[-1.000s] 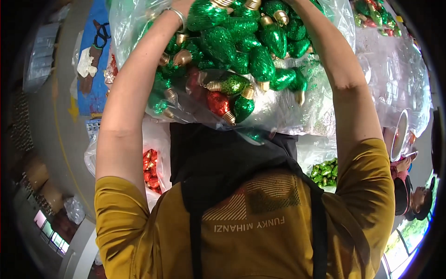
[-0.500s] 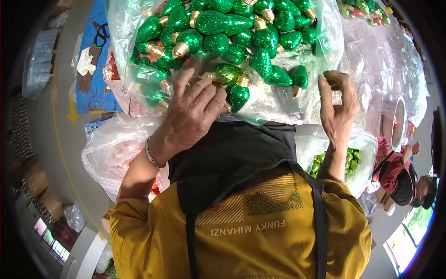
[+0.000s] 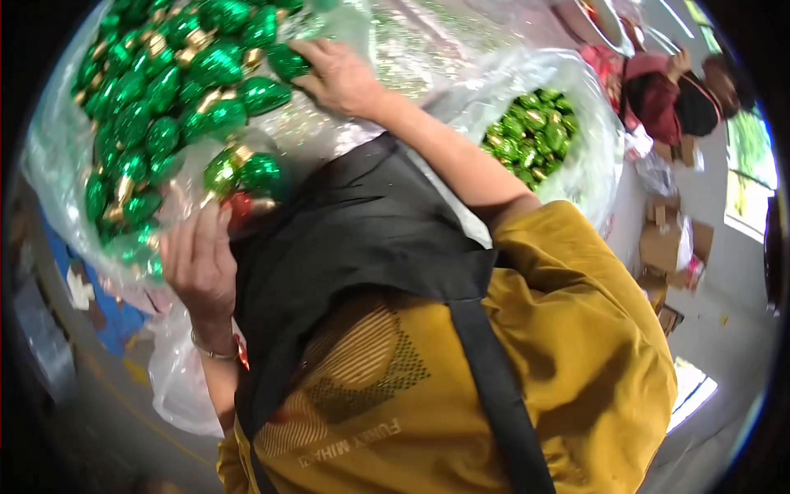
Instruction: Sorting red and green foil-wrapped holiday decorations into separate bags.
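Grey floor (image 3: 82,436) w/ cardboard boxes (image 3: 662,243), bright windows (image 3: 749,198).

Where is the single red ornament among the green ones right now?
In the head view the red ornament sits left of centre, inside the clear bag at its lower edge, just under two green ornaments and right above the left hand.

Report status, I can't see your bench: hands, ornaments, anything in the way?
Left hand grips the clear plastic bag of shiny green bulb-shaped ornaments. Right hand rests on its top. Black apron hides the near edge.
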Motion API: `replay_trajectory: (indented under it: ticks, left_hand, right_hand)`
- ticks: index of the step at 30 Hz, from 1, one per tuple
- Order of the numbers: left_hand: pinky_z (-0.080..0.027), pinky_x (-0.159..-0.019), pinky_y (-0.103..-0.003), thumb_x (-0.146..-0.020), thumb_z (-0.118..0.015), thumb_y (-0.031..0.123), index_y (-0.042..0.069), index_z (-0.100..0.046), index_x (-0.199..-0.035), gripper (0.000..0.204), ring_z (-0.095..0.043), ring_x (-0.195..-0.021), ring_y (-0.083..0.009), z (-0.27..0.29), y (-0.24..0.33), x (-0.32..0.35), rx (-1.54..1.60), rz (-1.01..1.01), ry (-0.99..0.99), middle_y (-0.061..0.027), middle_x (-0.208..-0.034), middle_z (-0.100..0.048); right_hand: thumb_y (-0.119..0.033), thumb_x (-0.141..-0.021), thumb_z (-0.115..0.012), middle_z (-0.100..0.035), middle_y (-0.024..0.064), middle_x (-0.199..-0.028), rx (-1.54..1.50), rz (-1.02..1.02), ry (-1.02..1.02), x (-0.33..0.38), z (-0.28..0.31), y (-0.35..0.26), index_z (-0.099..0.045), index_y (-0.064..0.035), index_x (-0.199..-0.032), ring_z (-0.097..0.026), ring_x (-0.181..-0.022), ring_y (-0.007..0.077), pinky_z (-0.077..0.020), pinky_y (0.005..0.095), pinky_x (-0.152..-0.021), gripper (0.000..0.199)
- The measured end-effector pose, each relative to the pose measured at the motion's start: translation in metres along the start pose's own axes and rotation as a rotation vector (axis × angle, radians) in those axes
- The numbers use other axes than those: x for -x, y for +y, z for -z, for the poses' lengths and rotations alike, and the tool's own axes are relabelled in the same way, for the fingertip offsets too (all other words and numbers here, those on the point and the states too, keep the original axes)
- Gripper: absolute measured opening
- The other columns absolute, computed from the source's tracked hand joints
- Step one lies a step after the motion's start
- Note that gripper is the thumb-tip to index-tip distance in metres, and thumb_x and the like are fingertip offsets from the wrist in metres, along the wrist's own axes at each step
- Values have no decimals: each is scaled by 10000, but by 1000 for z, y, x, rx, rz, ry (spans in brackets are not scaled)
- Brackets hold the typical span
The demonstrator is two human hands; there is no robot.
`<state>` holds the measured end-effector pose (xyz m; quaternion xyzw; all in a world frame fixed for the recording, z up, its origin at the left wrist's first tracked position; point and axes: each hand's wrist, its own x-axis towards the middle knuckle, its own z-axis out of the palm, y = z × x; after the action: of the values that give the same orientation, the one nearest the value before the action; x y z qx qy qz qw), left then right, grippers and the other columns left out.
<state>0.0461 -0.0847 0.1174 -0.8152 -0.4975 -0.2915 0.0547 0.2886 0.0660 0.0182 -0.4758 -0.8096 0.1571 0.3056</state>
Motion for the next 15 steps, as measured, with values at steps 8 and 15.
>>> replay_trajectory:
  ticks: [8, 15]
  left_hand:
    - [-436, -699, -381, -789, -692, 66, 23, -644, -910, 137, -571, -726, -240, 1, 4, -7, 8, 115, -64, -79, -822, -630]
    - [-439, -860, -445, -703, -693, 7, 18, -647, -859, 164, -595, -824, -271, 18, -19, -29, 290, -93, -87, -88, -827, -616]
  right_hand:
    - [-67, -771, -658, -601, 155, -1025, 68, 126, 434, 59, 110, -1, -612, -47, -1036, -591, -939, 288, -469, 338, -807, 270]
    - [-196, -812, -546, -594, 206, -976, 779, -474, -62, 299, 182, 237, -550, -7, -1057, -582, -822, 366, -461, 468, -768, 309]
